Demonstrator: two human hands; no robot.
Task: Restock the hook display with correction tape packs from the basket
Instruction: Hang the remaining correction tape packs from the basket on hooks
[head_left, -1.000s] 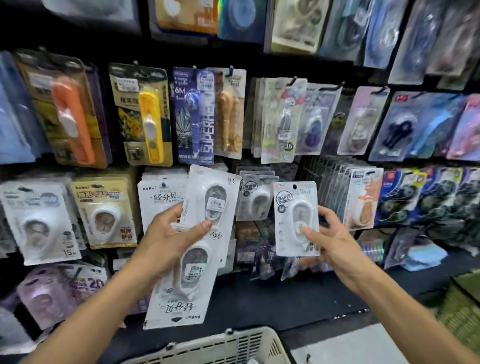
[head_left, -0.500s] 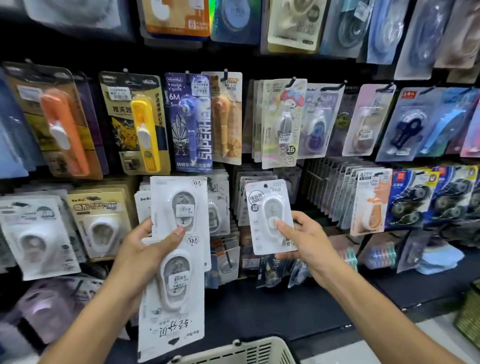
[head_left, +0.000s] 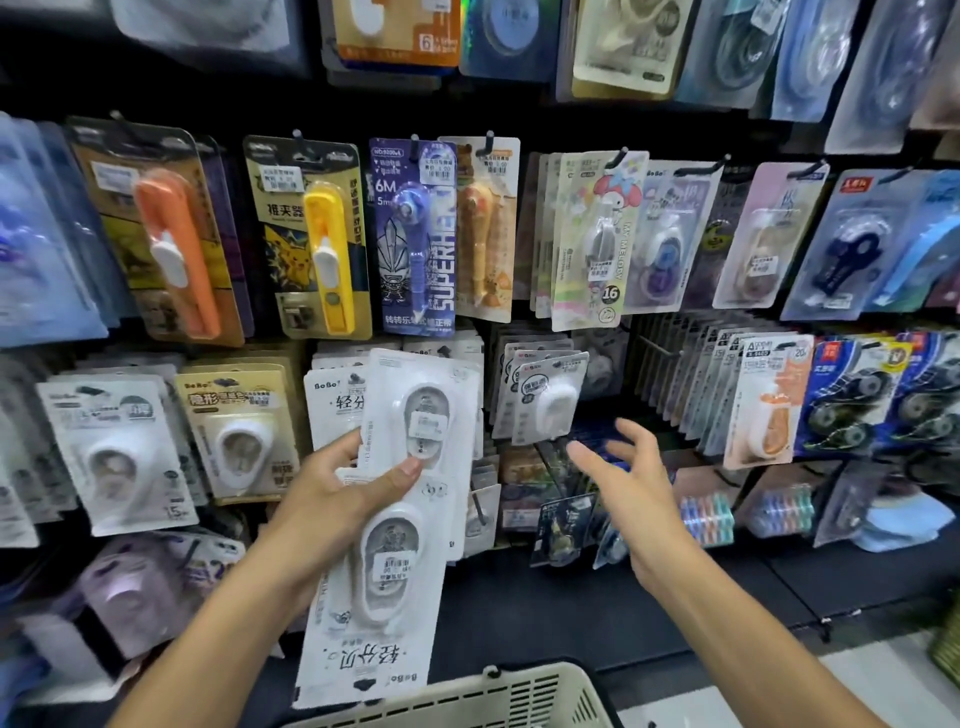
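Above the basket (head_left: 519, 696), left hand (head_left: 332, 499) grips two white correction tape packs (head_left: 395, 525), thumb across the front, fingers curled behind. Right of those packs, right hand (head_left: 634, 499) is empty, fingers spread apart, just below the hung correction tape pack (head_left: 548, 400) on its hook, not touching.

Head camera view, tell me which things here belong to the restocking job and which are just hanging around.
Job: white correction tape packs gripped in the left hand; pack on the hook; basket; open right hand.
Bystanders: yellow cutter pack; orange cutter pack; superhero pack.
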